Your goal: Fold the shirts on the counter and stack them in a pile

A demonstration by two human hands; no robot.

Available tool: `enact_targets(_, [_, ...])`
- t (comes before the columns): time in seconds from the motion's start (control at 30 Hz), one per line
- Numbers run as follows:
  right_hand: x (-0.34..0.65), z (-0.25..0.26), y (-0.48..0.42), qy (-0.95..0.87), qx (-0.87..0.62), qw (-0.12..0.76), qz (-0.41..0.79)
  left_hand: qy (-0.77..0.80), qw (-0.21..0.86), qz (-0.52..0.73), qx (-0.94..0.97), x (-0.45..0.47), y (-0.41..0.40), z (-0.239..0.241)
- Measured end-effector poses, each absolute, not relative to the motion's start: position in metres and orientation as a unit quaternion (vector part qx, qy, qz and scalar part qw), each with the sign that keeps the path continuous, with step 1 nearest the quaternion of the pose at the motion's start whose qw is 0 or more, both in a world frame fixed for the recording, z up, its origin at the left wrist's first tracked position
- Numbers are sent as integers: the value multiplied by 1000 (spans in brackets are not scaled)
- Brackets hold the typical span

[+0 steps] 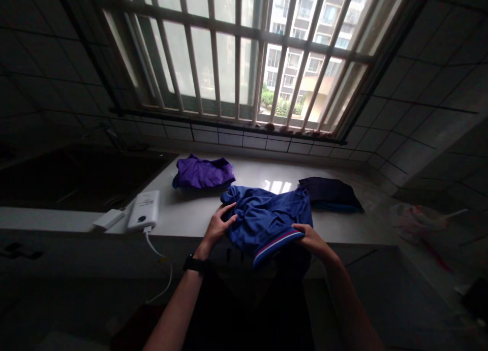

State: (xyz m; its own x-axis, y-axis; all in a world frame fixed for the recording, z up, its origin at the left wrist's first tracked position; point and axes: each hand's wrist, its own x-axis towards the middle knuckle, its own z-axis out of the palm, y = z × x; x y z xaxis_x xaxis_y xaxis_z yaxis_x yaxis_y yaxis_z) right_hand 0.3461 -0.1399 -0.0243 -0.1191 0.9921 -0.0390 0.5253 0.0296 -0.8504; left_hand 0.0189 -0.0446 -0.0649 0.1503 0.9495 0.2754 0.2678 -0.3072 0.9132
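Observation:
A crumpled blue shirt (267, 209) lies partly on the counter, its front part hanging over the edge. A band with red and white stripes runs along its near edge. My right hand (310, 241) pinches the shirt at the right end of that striped band. On the shirt's left side rests my left hand (219, 226), thumb and fingers spread against the cloth. Behind and to the left sits a folded purple garment (206, 172). A dark folded garment (331, 192) lies just right of the shirt, with some blue showing under it.
A white power bank (144, 210) with a cable (169, 269) hanging down stands near the counter's (179, 219) front edge, beside a small white box (109, 219). The dark sink (152, 170) is at left. A barred window (236, 56) rises behind. Plastic bags (415, 219) lie far right.

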Motion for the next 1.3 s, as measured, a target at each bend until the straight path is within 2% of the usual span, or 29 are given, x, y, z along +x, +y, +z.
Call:
enact_targets(0.07, [344,-25,-131,-629,-609,337,345,475,343,468,661,20,-45,-67])
enact_targets(0.17, [336,-32,-118,-605,-681,352,213,534,257,501,631,23,-49,-72])
enact_targets(0.33, [320,-46,-113,-642,-711,262,113,520,109,564,632,31,-66,-71])
enact_targets(0.43, [312,-42,-121,-655,-707,247,100,466,122,519,706,40,-74,-67])
enact_targets(0.53, [307,-27,-135,-670,-694,231,124,431,181,403,787,50,-80,-65])
enact_targets(0.6, [308,-14,-147,-700,-662,197,181,430,195,336,815,54,-86,-64])
enact_targets(0.73, [322,15,-174,-760,-552,100,328,414,226,276,838,43,-107,-49])
enact_targets(0.8, [328,29,-186,-771,-514,92,364,397,279,254,837,30,-116,-34])
enact_targets(0.87, [332,42,-194,-769,-507,126,369,390,334,229,827,16,-122,-17])
enact_targets(0.97, [334,53,-194,-727,-543,228,352,383,392,232,803,3,-125,3])
enact_targets(1.07, [335,53,-182,-651,-622,357,250,357,460,282,762,3,-125,17])
enact_targets(1.13, [334,51,-174,-609,-651,410,195,361,494,300,732,8,-124,24])
enact_targets(1.2, [333,50,-169,-603,-641,424,212,381,492,304,721,12,-119,27])
enact_targets(1.3, [334,57,-165,-632,-597,396,295,424,422,338,727,12,-107,30])
